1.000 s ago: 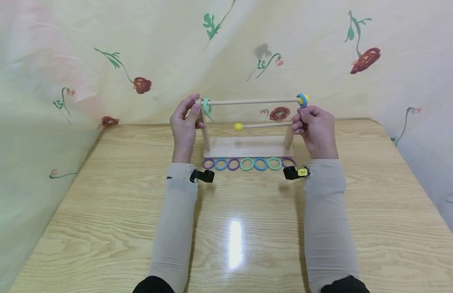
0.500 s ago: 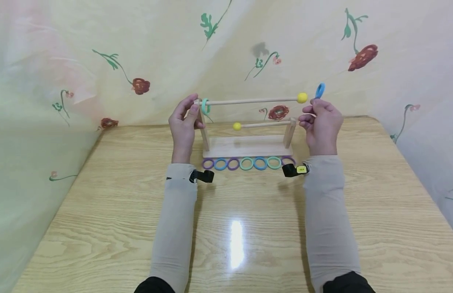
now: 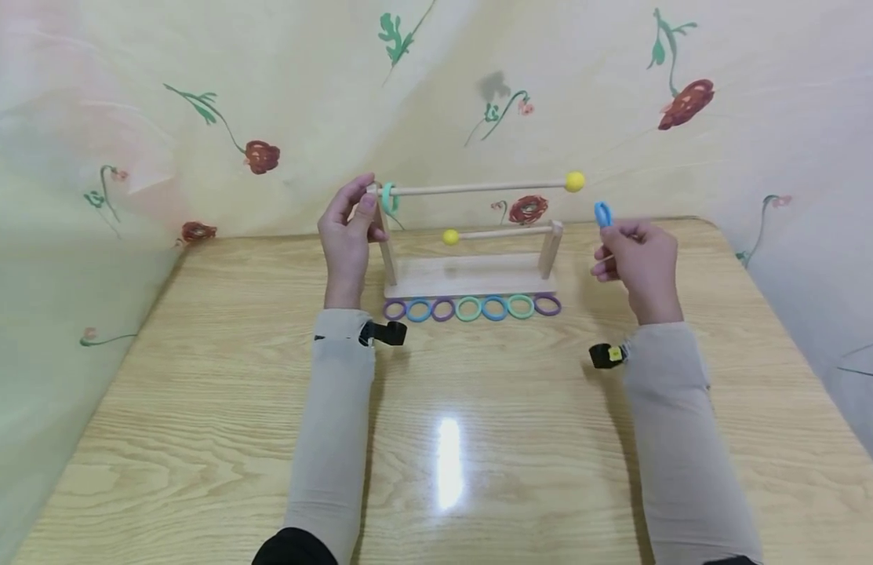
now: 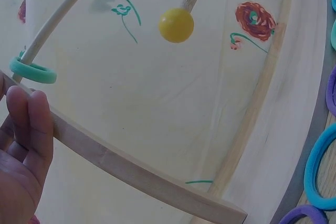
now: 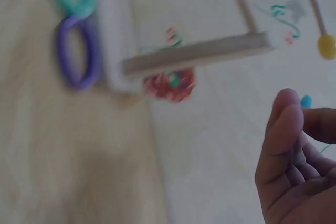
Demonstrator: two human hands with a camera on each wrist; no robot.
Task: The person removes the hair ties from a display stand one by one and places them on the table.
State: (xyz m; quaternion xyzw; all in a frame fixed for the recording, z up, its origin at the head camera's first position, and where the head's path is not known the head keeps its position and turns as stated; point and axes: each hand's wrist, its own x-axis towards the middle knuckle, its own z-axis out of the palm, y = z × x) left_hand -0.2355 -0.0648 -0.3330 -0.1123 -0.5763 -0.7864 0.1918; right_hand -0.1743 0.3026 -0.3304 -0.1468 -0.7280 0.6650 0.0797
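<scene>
A wooden rack (image 3: 471,275) stands at the back of the table, with one rod from each post and a yellow ball (image 3: 574,182) at the upper rod's free end. My left hand (image 3: 346,239) grips the top of the taller left post (image 4: 136,169). Around the upper rod, close to that post, hangs a mint-green ring (image 3: 389,198). To the right of the rack, my right hand (image 3: 644,267) pinches a blue ring (image 3: 602,213) between thumb and finger, apart from the rod. In the right wrist view fingers mostly hide this ring.
Several purple, blue and green rings (image 3: 468,308) lie in a row along the rack's front edge. The lower rod carries another yellow ball (image 3: 451,237) and extends left from the short right post (image 3: 551,249). A flowered cloth (image 3: 281,94) rises behind the table.
The blue ring has come off the ball end of the upper rod in my right hand, then moved right and down. My left hand keeps its hold on the post.
</scene>
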